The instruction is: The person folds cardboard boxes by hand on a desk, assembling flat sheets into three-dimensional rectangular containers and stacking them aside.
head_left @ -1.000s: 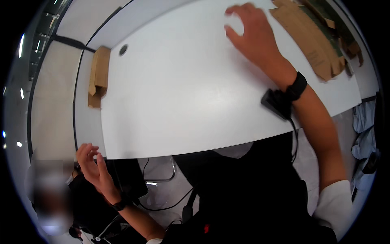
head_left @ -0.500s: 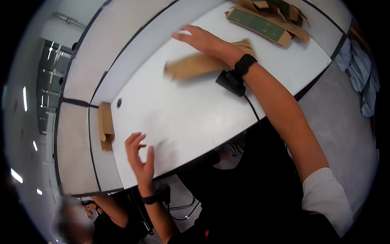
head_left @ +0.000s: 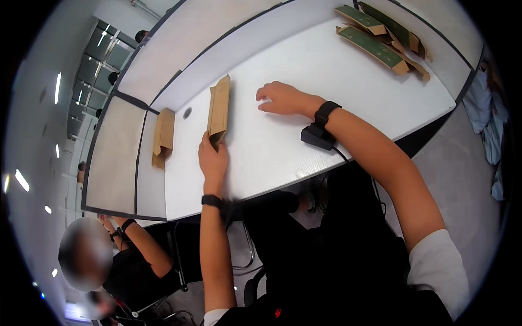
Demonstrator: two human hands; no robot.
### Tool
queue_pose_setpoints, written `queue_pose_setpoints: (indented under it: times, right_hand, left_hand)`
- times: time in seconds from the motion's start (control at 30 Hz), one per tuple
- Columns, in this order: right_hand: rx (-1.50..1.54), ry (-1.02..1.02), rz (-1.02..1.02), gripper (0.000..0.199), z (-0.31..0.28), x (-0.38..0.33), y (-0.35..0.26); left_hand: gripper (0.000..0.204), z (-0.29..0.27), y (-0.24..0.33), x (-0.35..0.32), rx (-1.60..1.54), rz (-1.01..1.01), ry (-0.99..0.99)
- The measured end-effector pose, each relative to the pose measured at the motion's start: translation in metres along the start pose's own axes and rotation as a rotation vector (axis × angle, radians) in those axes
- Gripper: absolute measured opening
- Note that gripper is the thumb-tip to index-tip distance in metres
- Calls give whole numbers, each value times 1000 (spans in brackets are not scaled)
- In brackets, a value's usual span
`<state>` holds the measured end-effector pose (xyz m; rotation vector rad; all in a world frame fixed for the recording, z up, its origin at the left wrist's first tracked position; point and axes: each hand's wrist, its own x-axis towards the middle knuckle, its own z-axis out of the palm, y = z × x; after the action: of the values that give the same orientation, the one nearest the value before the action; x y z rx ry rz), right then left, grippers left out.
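Note:
A long, narrow brown cardboard box (head_left: 219, 107) with raised end flaps stands out from my left hand (head_left: 213, 162). The fingers of that hand grip its near end, while its far end points toward the back of the white table (head_left: 261, 157). To the right, my right hand (head_left: 287, 99) is over the tabletop with loosely curved fingers and nothing in them. A black strap (head_left: 328, 111) with a small black cabled device (head_left: 318, 137) is on my right wrist. A second black band (head_left: 211, 201) circles my left wrist.
Another brown cardboard box (head_left: 163, 138) stands against the left partition (head_left: 151, 163). Several green-and-brown cardboard boxes (head_left: 375, 50) are piled at the far right. A round cable hole (head_left: 187, 113) is in the tabletop. Another person (head_left: 141, 255) sits at the lower left.
The cardboard box moved left and turned from beneath my right arm to my left hand, which closed on its end. My right hand came nearer and lower. The view also shifted.

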<state>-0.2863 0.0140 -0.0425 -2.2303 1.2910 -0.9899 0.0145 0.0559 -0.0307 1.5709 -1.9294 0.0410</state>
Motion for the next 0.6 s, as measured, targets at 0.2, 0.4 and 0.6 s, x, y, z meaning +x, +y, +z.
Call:
queue_pose_setpoints:
  times: [0.2, 0.4, 0.6]
  right_hand:
    - [-109, -9, -28, 48, -5, -2, -5]
    - [712, 110, 153, 90, -6, 0, -25]
    - [924, 90, 510, 96, -45, -3, -46]
  left_hand:
    - [29, -21, -27, 43, -304, -264, -179]
    - [32, 20, 46, 49, -746, -242, -436]
    - [37, 76, 101, 57, -912, 0, -581]
